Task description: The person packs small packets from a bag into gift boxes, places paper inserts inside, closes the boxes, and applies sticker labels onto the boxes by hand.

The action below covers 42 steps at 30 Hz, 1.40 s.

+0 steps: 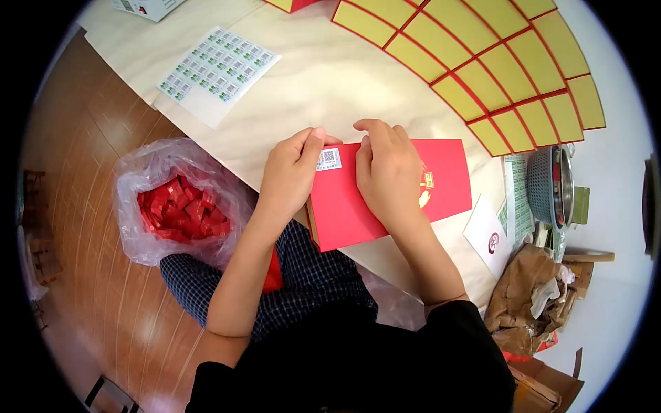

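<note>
A red box (337, 213) with a gold design on its right part lies at the table's front edge. Near its upper left corner is a white sticker (329, 159) with a square printed code. My left hand (289, 168) is closed at that corner, thumb and fingers pinched by the sticker; what lies between the fingertips is hidden. My right hand (389, 172) rests on top of the box with its fingers curled toward the far edge, and their undersides are hidden.
A sticker sheet (219, 69) lies at the upper left. Rows of yellow-and-red boxes (475, 62) fill the upper right. A plastic bag (182, 206) of red pieces stands left. At right are a basket (544, 186), a white card (487, 237) and brown paper (523, 296).
</note>
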{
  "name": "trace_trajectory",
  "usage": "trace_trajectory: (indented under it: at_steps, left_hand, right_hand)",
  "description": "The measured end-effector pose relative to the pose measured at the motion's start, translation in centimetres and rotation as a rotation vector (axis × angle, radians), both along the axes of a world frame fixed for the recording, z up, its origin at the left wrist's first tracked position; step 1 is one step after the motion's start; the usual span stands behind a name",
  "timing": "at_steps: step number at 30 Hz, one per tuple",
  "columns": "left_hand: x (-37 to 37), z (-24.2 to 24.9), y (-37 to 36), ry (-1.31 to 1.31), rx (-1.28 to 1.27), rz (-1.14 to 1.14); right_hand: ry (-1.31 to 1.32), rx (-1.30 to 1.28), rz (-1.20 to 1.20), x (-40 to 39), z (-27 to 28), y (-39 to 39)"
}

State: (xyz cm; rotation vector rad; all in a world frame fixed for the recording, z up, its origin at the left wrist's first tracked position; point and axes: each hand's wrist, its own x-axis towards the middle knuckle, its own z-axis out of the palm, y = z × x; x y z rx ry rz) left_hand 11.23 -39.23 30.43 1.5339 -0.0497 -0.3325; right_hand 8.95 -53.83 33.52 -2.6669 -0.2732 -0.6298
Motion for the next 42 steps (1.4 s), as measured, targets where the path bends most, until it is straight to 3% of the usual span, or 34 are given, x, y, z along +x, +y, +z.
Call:
trace_trajectory:
  at_steps: [4, 9, 14, 16, 20, 23, 26, 27, 29, 31, 34, 37, 39, 41, 42]
  left_hand:
    - [-0.7, -1.1, 0.1, -0.124, -0.006, 0.058]
    - [-4.4, -1.3, 1.4, -0.267, 0.328, 0.23]
    - [-7.3, -2.8, 2.1, -0.418, 0.29, 0.234]
    - [-8.1, -1.9, 2.1, -0.334, 0.225, 0.215]
    - [-9.1, -1.8, 3.1, -0.329, 0.232, 0.159]
    - [-9.2, -1.9, 4.6, -0.382, 0.183, 0.184]
    - [-10.2, 3.8, 7.9, -0.377, 0.031, 0.16]
    - [-10.6, 5.1, 8.5, -0.405, -0.054, 0.192]
    - [-11.4, 6.7, 7.5, -0.53, -0.078, 0.191]
    - [-11.8, 7.2, 6.0, -0.658, -0.109, 0.2]
    - [-11.6, 4.7, 3.8, -0.783, 0.448, 0.101]
    - [-11.4, 1.9, 2.5, -0.826, 0.771, 0.011]
    - [-10.8, 1.5, 2.7, -0.803, 0.785, -0.036]
    - [-10.5, 1.4, 2.7, -0.776, 0.802, -0.084]
    - [-10.5, 1.5, 2.4, -0.768, 0.794, -0.092]
  right_hand:
    - [-0.051, 0.034, 0.014, -0.5, -0.1, 0.0]
    - [-0.011, 0.04, 0.041, -5.3, 0.5, 0.3]
    - [0.064, 0.085, 0.206, -13.9, -1.9, -0.1]
    - [0.002, -0.079, 0.189, -16.4, -4.7, 0.5]
    - [-0.2, -0.092, 0.052, -15.9, -7.9, 0.6]
    - [-0.228, -0.086, 0.134, -14.9, -4.6, 0.8]
    - [-0.322, 0.276, 0.261, -14.1, 1.0, 0.7]
    - [-0.402, 0.35, 0.212, -13.7, 3.0, 0.7]
    - [-0.448, 0.851, 0.201, -12.9, 5.6, 1.2]
    - [-0.386, 1.072, 0.091, -11.6, 7.2, -0.4]
    - [-0.265, 1.633, 0.101, -8.2, 6.6, -3.0]
    - [0.183, 1.701, -0.092, -7.5, 3.4, -6.2]
    - [0.316, 1.572, -0.29, -6.8, -0.5, -9.0]
    - [-0.212, 0.993, -0.602, -5.7, -5.5, -11.8]
    - [-0.33, 0.742, -0.598, -5.9, -5.4, -14.0]
